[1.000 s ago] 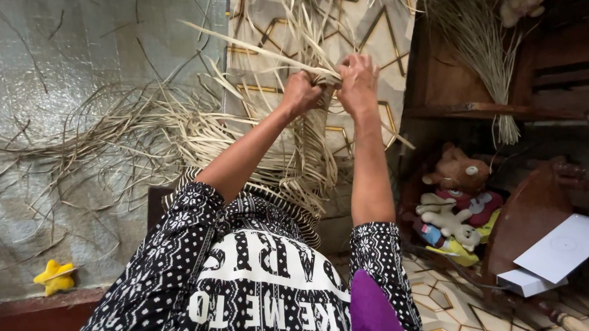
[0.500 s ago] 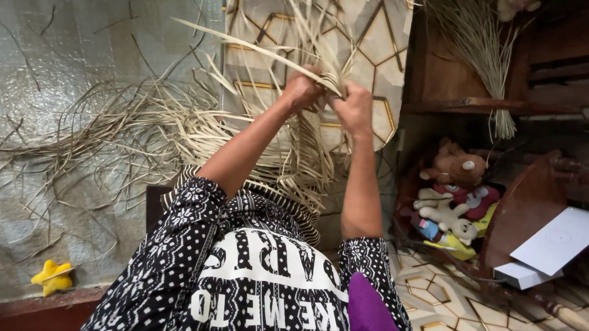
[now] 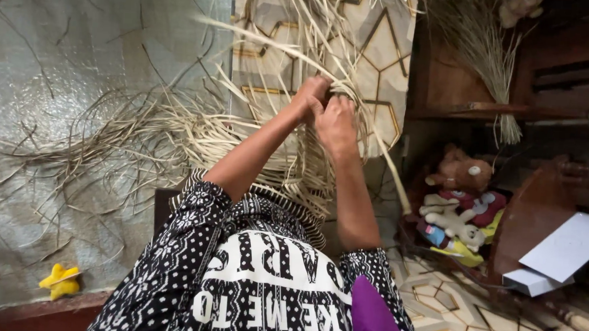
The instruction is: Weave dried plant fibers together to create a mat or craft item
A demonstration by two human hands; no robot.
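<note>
Near the upper middle of the frame, dry straw strips (image 3: 339, 87) are pinched in the closed left hand (image 3: 309, 94) and closed right hand (image 3: 335, 120). The brittle strips could be snapped by a sharp bend, or slip loose if the grip is eased.

— The pale dry straw-like strips (image 3: 288, 152) look matt and fibrous, stiff at the ends. What about the floor?

— The cream floor tiles with gold lines (image 3: 461, 315) are smooth and glossy; the grey woven plastic sheet (image 3: 57, 72) has a dull sheen.

— And the dark brown shelf (image 3: 506, 109)?

— Wood, worn and matt. The black-and-white patterned garment (image 3: 248, 277) is soft cloth; the brown soft toy (image 3: 461, 171) is plush.
</note>
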